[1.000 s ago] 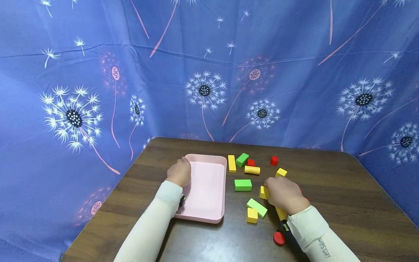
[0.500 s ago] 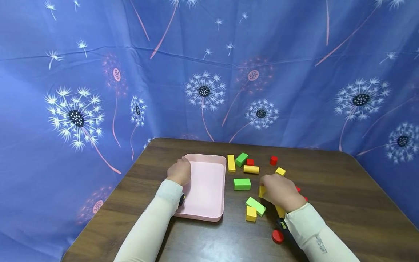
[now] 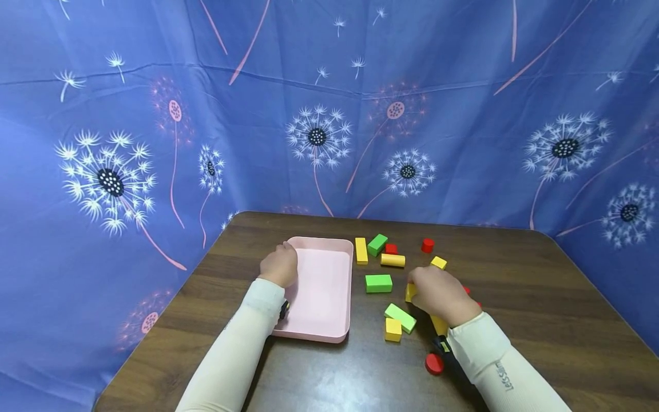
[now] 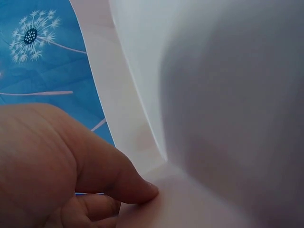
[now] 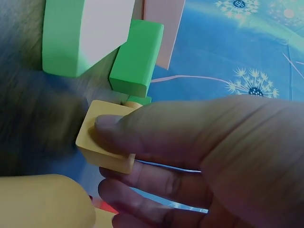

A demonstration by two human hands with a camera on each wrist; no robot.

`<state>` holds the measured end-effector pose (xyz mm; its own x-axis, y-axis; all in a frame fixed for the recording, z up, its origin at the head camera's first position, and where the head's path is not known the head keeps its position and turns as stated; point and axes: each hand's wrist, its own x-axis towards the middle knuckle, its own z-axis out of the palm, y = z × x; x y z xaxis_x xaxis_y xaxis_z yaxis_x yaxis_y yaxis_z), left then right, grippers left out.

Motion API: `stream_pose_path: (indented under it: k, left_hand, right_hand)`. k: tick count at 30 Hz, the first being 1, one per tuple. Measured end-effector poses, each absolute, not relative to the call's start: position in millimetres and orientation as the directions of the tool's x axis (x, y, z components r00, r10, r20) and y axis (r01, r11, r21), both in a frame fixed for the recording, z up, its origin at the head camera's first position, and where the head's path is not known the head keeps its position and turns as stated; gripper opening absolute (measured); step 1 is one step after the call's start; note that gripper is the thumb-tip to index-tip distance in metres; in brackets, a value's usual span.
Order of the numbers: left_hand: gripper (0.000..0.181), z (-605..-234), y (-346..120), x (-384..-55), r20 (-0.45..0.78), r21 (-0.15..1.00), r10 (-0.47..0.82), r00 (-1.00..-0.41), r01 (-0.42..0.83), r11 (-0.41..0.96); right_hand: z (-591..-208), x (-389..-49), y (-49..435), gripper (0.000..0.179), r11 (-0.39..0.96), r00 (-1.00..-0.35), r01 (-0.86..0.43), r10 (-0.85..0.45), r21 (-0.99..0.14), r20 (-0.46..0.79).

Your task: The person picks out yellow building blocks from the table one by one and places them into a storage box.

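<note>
My left hand (image 3: 280,266) grips the left wall of a shallow pink tray (image 3: 324,292); in the left wrist view the thumb (image 4: 135,183) presses on the inside of the tray wall. Nothing lies in the tray. Among the scattered toy blocks, my right hand (image 3: 443,294) pinches a small yellow block (image 5: 104,160), its thumb lying on one face and the fingers behind. Part of the block is hidden by the hand. A larger rounded yellow block (image 5: 42,204) is close to the fingers, and light green and green (image 5: 137,57) blocks lie beyond.
Between tray and right hand lie a green block (image 3: 378,284), a light green block (image 3: 400,318) and a yellow cube (image 3: 393,330). A yellow cylinder (image 3: 393,260) and other blocks are farther back. A red disc (image 3: 434,364) lies near the right wrist. Blue patterned cloth (image 3: 329,114) hangs behind the table.
My right hand has shifted slightly left over the small yellow block. The left hand stays on the tray wall. The head view has tilted a little.
</note>
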<state>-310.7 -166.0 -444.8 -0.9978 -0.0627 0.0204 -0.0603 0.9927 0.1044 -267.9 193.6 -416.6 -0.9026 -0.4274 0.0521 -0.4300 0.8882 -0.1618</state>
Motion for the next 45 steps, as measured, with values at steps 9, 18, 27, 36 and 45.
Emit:
stream_pose_path:
  k: [9,18,27,36,45]
  left_hand:
    - [0.060,-443.5,-163.1,-309.5,0.027,0.104,-0.063,-0.998,-0.060,0.993]
    - [0.062,-441.6,-163.9,-311.0,0.033,0.090,-0.075,-0.997,-0.072,0.993]
    - [0.062,-442.0,-164.3,-310.2,0.029,0.080,-0.084,-0.996,-0.082,0.993]
    - [0.061,-441.1,-163.6,-308.4,0.025,0.077,-0.086,-0.996,-0.084,0.993]
    - [0.063,-443.0,-163.8,-308.7,0.038,0.089,-0.079,-0.996,-0.075,0.993]
  right_hand:
    - [-412.9,-261.7,189.8,0.014,0.888,-0.905,-0.425,-0.422,-0.177,0.056]
    - [-409.6,-259.1,184.1,0.014,0.887,-0.900,-0.436,-0.429,-0.153,0.082]
    - [-406.5,-254.3,178.8,0.015,0.886,-0.894,-0.446,-0.436,-0.126,0.100]
    - [-404.6,-251.1,174.3,0.015,0.877,-0.883,-0.466,-0.453,-0.116,0.123]
    - [-404.2,-245.8,167.1,0.017,0.871,-0.872,-0.483,-0.468,-0.092,0.142]
